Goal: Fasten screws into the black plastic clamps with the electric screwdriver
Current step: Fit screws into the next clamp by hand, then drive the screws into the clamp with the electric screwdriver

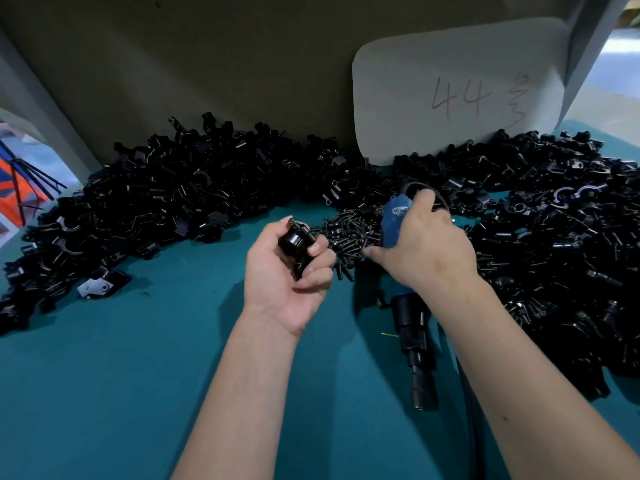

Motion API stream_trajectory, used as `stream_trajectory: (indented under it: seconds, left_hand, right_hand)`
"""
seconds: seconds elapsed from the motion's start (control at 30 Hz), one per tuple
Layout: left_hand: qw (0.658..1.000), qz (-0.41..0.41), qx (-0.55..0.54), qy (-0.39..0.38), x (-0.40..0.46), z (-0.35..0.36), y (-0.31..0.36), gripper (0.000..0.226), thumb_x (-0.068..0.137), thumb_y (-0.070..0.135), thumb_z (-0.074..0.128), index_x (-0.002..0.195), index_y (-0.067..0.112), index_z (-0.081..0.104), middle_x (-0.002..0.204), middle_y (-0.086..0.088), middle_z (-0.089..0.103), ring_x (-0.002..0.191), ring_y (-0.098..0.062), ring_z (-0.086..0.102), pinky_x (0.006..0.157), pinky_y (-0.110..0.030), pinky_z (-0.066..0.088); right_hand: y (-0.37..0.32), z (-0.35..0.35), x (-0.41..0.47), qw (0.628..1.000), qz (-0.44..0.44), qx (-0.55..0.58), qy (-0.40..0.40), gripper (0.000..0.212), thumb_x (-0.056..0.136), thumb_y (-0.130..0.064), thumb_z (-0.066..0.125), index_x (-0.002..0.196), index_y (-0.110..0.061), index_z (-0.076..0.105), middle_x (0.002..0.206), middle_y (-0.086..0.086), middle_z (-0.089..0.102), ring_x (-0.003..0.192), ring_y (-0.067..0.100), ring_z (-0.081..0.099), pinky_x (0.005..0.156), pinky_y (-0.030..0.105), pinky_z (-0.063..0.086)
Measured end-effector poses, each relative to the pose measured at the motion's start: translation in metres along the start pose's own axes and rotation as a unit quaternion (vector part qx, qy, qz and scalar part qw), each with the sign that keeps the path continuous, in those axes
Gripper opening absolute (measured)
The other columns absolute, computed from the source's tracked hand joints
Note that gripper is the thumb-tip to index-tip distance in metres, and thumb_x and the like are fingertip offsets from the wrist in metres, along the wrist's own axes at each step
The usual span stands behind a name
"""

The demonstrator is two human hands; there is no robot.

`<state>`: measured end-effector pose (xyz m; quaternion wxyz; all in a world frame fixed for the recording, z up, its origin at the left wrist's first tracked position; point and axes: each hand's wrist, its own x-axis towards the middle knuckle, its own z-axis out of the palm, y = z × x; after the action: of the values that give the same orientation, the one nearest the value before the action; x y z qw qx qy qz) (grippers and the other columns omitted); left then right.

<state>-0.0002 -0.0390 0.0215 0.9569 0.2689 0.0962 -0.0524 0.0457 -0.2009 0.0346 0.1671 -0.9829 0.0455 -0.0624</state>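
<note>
Black clamp (297, 244) gripped in left hand (287, 271), centre frame; right hand (420, 244) wraps the blue driver (394, 226), bit aimed at 6 o'clock, fingertips reaching into screws (349, 233) at 12. Judged early/mid-cycle: screw not yet seated; big clamp piles (145, 202) at 10 and 3 remain. Teal table (138, 375); card "44" (457, 91) at 1, against a drab panel.

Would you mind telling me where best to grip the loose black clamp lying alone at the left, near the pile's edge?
Probably pinch the clamp across its two long edges, coming from above on the near side. It lies flat on the teal table, apart from the pile, so those edges look free.
</note>
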Motion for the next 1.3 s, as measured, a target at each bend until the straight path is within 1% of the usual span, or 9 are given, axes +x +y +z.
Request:
stream_trajectory:
  seconds: [0.1,0.23,0.33,0.4,0.57,0.73,0.93,1.07,1.3]
  left_hand:
    - [1.0,-0.016,-0.005,-0.009,0.0,-0.001,-0.001,0.019,0.084,0.028,0.06,0.081,0.015,0.046,0.069,-0.002,0.037,0.05,-0.009,0.024,0.031,-0.016,0.021]
    - [1.0,-0.027,0.016,0.001,0.0,-0.001,0.0,0.021,0.084,0.03,0.059,0.085,0.015,0.045,0.068,-0.001,0.037,0.05,-0.008,0.022,0.031,-0.015,0.019]
    - [0.997,-0.042,0.07,0.006,0.001,-0.002,0.0,0.022,0.092,0.034,0.053,0.08,0.017,0.046,0.064,0.002,0.034,0.047,-0.007,0.021,0.029,-0.015,0.017]
    - [0.994,-0.052,0.098,0.005,0.001,-0.002,0.0,0.025,0.096,0.036,0.049,0.078,0.019,0.043,0.063,0.003,0.032,0.046,-0.006,0.021,0.029,-0.015,0.016]
    - [0.985,-0.025,0.169,-0.012,0.001,0.0,-0.002,0.021,0.088,0.031,0.058,0.079,0.021,0.042,0.065,0.0,0.034,0.046,-0.007,0.023,0.032,-0.015,0.016]
    - [0.97,0.017,0.241,-0.015,0.0,0.0,-0.003,0.021,0.092,0.024,0.06,0.076,0.026,0.046,0.062,0.002,0.041,0.042,-0.008,0.03,0.034,-0.015,0.018]
    - [0.926,0.021,0.376,-0.011,-0.001,-0.002,0.0,0.021,0.081,0.03,0.064,0.071,0.024,0.047,0.064,-0.003,0.039,0.044,-0.01,0.026,0.036,-0.015,0.019]
    - [0.875,0.015,0.483,0.03,0.001,-0.004,0.003,0.027,0.096,0.026,0.062,0.075,0.023,0.043,0.065,0.0,0.037,0.041,-0.007,0.025,0.038,-0.015,0.015]
    - [0.812,-0.04,0.581,0.039,0.002,-0.003,0.004,0.028,0.094,0.028,0.059,0.073,0.024,0.042,0.051,0.006,0.037,0.04,-0.01,0.019,0.042,-0.013,0.014]
  right_hand:
    - [0.003,-0.008,0.007,0.999,0.011,0.027,-0.027,0.086,0.069,-0.063,0.088,0.108,-0.013,0.03,0.097,0.008,0.049,0.081,0.03,0.051,0.062,0.034,0.039]
    - [0.014,-0.018,0.012,0.987,0.01,0.154,-0.053,0.075,0.071,-0.059,0.088,0.107,-0.008,0.047,0.092,0.003,0.054,0.074,0.019,0.054,0.051,0.029,0.036]
    - [0.023,-0.029,0.014,0.945,0.017,0.326,-0.034,0.082,0.068,-0.062,0.088,0.119,-0.005,0.058,0.11,0.012,0.066,0.094,0.022,0.066,0.078,0.04,0.059]
    - [0.022,-0.041,0.013,0.883,0.048,0.466,-0.026,0.096,0.058,-0.064,0.087,0.126,-0.002,0.06,0.113,0.015,0.071,0.102,0.027,0.07,0.095,0.046,0.058]
    - [0.014,-0.054,0.01,0.675,0.138,0.723,-0.049,0.079,0.053,-0.061,0.085,0.103,-0.004,0.064,0.087,0.009,0.075,0.068,0.021,0.076,0.07,0.038,0.065]
    - [0.004,-0.056,0.008,0.444,0.143,0.884,-0.031,0.046,0.087,-0.044,0.081,0.102,-0.007,0.058,0.084,0.008,0.058,0.061,0.02,0.062,0.068,0.036,0.059]
    - [-0.004,-0.069,0.004,0.503,0.045,0.856,0.11,0.031,0.099,-0.035,0.071,0.106,-0.011,0.054,0.078,0.002,0.061,0.06,0.015,0.061,0.063,0.033,0.055]
    - [-0.005,-0.081,-0.003,0.53,-0.001,0.823,0.206,0.044,0.09,-0.023,0.081,0.112,-0.01,0.045,0.069,0.0,0.055,0.053,0.015,0.052,0.06,0.034,0.05]
    - [-0.014,-0.071,-0.01,0.561,-0.057,0.795,0.224,0.028,0.094,-0.003,0.067,0.107,-0.006,0.042,0.065,0.003,0.05,0.045,0.017,0.047,0.052,0.032,0.044]
